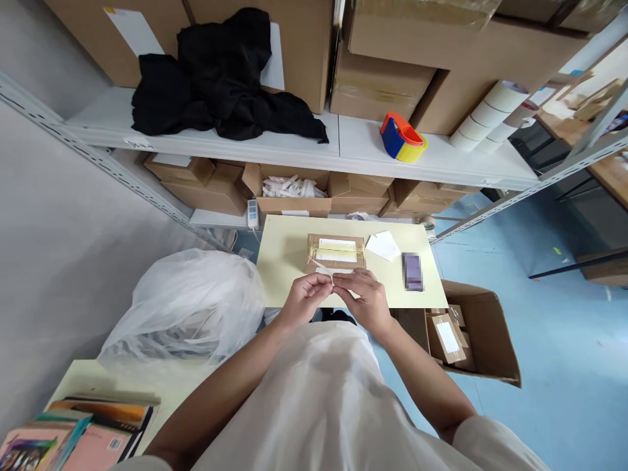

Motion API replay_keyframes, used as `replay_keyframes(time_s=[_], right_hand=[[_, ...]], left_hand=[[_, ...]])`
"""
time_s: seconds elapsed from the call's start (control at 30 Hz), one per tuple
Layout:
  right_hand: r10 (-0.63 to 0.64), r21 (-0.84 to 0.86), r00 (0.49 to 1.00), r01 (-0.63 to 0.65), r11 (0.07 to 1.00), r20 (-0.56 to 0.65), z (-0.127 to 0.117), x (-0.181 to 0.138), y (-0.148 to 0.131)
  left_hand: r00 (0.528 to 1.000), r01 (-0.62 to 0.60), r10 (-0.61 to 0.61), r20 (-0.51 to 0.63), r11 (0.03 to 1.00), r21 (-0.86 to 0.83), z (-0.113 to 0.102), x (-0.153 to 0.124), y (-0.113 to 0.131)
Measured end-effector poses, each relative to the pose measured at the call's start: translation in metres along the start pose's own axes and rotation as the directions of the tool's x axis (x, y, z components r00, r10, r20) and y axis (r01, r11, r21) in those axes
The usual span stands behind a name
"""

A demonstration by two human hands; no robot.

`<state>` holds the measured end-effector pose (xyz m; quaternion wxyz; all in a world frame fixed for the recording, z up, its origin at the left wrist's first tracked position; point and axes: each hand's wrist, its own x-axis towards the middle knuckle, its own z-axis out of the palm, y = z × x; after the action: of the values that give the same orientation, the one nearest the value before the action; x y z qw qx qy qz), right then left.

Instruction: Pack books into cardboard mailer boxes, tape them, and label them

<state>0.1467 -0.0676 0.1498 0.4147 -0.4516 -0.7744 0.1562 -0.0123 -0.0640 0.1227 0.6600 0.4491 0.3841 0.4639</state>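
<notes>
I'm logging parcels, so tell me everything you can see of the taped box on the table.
The box is small, brown, apparently cardboard. It looks shut, with shiny yellowish tape lengthwise across its top over white paper. More white shows along its near edge. It lies on the pale table, just beyond the left hand and right hand, which pinch a thin white strip overlapping its near side in this view. Whether the strip touches it, I cannot tell.

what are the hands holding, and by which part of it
A thin white strip, its near end pinched by the left hand and right hand.
</notes>
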Motion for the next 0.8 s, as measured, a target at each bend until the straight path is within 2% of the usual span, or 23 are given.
replay_keyframes(time_s=[0.13,0.37,0.53,0.8], right_hand=[[-0.018,-0.024,1.000,0.018,1.000,-0.004,0.0015,-0.0005,0.0010],[0.028,-0.018,1.000,-0.028,0.999,0.007,0.0009,-0.0050,0.0017],[0.029,-0.017,1.000,-0.029,0.999,0.007,0.0041,-0.0081,-0.0001],[0.081,0.111,0.996,-0.084,0.990,0.034,0.0069,-0.0092,-0.0017]], left_hand=[[0.999,0.010,-0.009,-0.038,1.000,0.024,-0.0006,0.0005,0.0002],[1.000,-0.023,0.025,-0.015,0.997,0.077,0.0004,0.0002,-0.0026],[0.995,-0.084,0.090,-0.033,0.985,0.151,-0.0006,-0.0032,-0.0054],[0.979,-0.183,0.202,-0.033,0.935,0.305,0.0003,-0.0079,-0.0012]])
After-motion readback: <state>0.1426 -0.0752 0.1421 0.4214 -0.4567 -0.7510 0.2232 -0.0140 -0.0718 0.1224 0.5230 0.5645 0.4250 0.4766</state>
